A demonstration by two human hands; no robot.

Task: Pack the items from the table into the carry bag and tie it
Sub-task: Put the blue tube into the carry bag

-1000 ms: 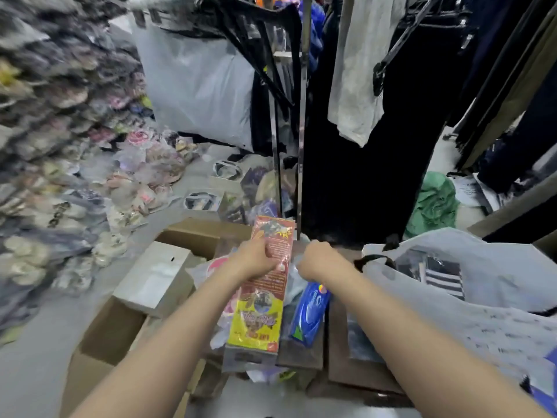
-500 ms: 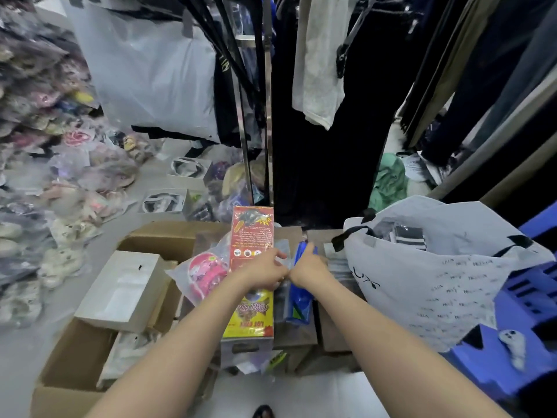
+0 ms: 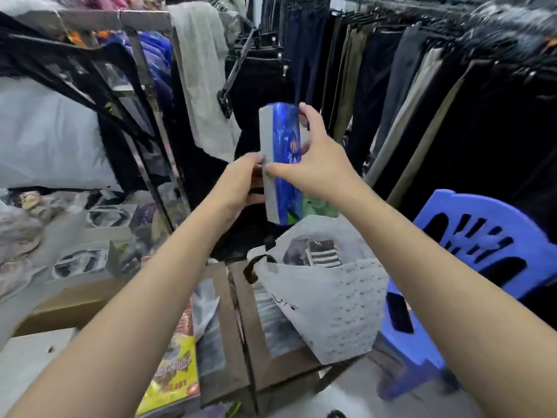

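Overhead, a flat blue packet [image 3: 285,164] is held upright in the air by both bare hands, above the open mouth of a white carry bag [image 3: 325,309]. The left hand [image 3: 241,188] grips the packet's grey left edge low down, its fingers curled shut behind it and the thumb pressed on the front. The right hand [image 3: 316,164] spans the packet's right side, fingers spread wide, the thumb [image 3: 277,169] lying across the grey edge and the index finger [image 3: 310,114] reaching to the top corner.

The carry bag stands at the right edge of a dark wooden table [image 3: 238,351], its black handle [image 3: 254,267] drooping towards the table's middle; striped goods [image 3: 322,256] show inside its mouth. A red and yellow packet [image 3: 177,363] lies flat at the table's near left corner, with a clear plastic wrapper [image 3: 208,315] just beside it. A cardboard box [image 3: 69,306] sits off the table's left edge, and a blue plastic chair [image 3: 482,251] stands off its right edge, near the bag. Dark trousers hang on racks [image 3: 391,70] behind.
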